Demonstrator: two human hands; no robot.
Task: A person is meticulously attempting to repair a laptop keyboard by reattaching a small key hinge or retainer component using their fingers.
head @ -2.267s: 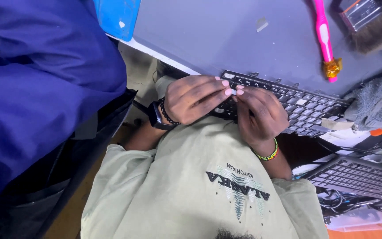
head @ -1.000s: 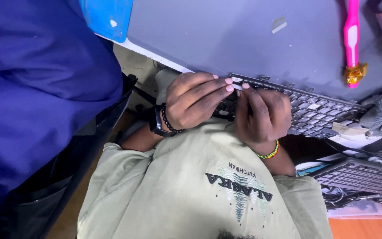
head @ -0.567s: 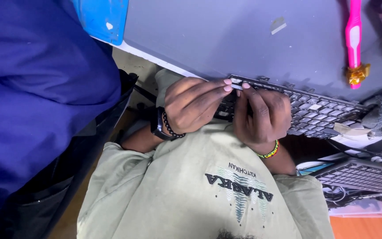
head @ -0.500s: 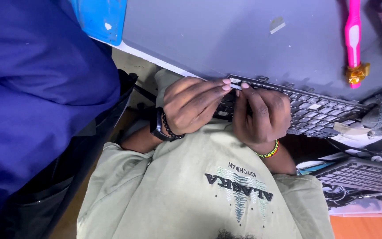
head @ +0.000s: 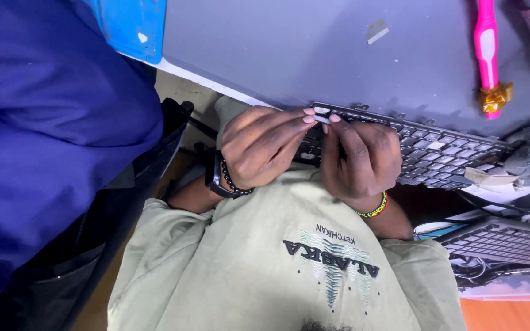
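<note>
Keyboard (head: pixel 437 150), a stripped laptop one with many caps off, lies across the middle right of the frame on the grey table (head: pixel 289 49), its near edge against the pale green shirt (head: pixel 277 263). Over the last couple of seconds the view has drifted slightly and both hands have barely moved, so the fiddly work at the keyboard's upper left corner goes on. The left hand (head: pixel 259 147), left of centre, and the right hand (head: pixel 360 159) meet fingertip to fingertip, pinching a small pale key cap (head: pixel 322 114) between them. A pink brush (head: pixel 487 58) lies at upper right, untouched.
</note>
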